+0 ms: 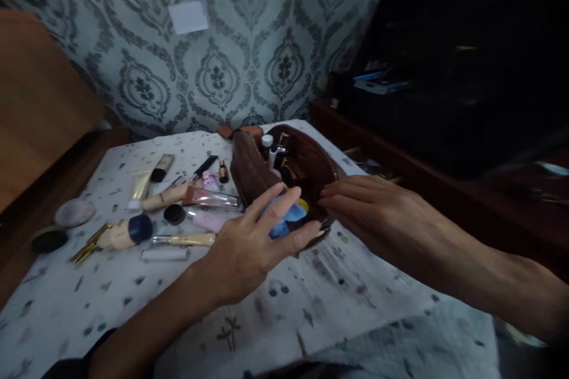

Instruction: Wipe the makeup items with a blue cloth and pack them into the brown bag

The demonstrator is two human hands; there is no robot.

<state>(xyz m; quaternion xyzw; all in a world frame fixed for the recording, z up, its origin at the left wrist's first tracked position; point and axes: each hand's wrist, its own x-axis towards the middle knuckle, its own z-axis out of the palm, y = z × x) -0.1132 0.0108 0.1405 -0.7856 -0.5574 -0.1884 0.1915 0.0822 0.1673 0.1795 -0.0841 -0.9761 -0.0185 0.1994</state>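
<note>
A brown cosmetic bag [255, 169] stands unzipped, with its mouth facing up. Inside it are a white-capped bottle [267, 142], a clear-capped tube [283, 142] and darker items. At the bag's near end, my left hand [244, 254] curls its thumb and fingers round a blue and yellow item [284, 222], which is partly covered by the fingers; its kind is unclear. My right hand [382, 207] has its fingers together at the bag's right rim, thumb hidden, holding that side.
Makeup lies left of the bag: a lip gloss tube [211, 196], a foundation bottle [120, 234], a cream tube [140, 186], a round black lid [174, 214] and several others. A patterned cloth [186, 308] covers the table. A wooden panel [40, 95] rises at left.
</note>
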